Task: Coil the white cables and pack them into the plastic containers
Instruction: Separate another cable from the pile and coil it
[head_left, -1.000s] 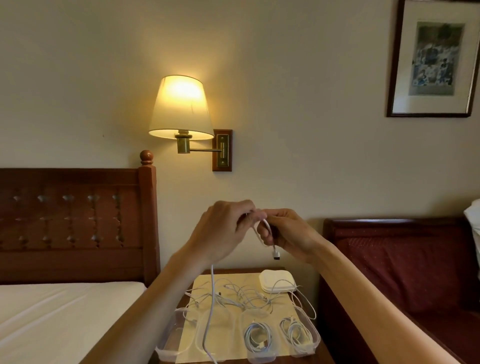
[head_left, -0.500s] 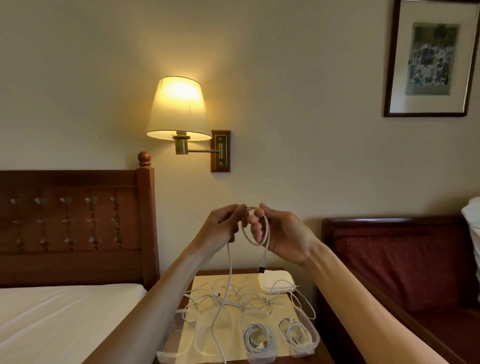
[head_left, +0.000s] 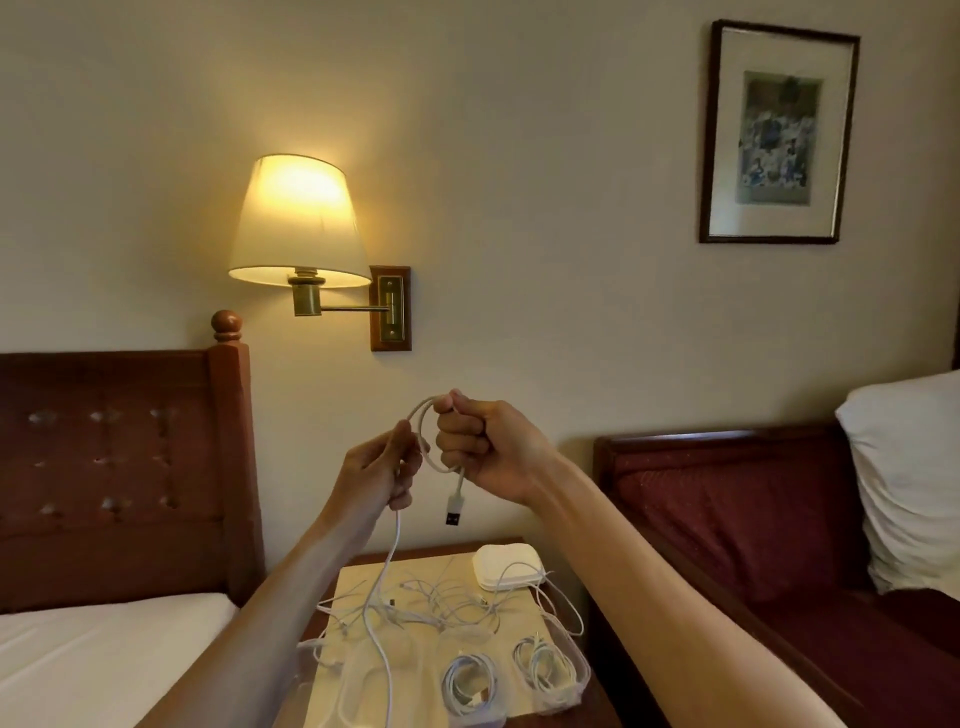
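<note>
No readable text, label or number anywhere.

White cable (head_left: 427, 441) loop between left hand (head_left: 375, 475) and right hand (head_left: 485, 449)

Thin white USB cable (head_left: 422, 436) looped once in mid-air, plug hanging down, tail trailing to bench. Loose white cables (head_left: 441, 603) tangled on bench. Two coiled white cables (head_left: 470, 686) lying inside clear plastic containers (head_left: 579, 675) at front.
</note>
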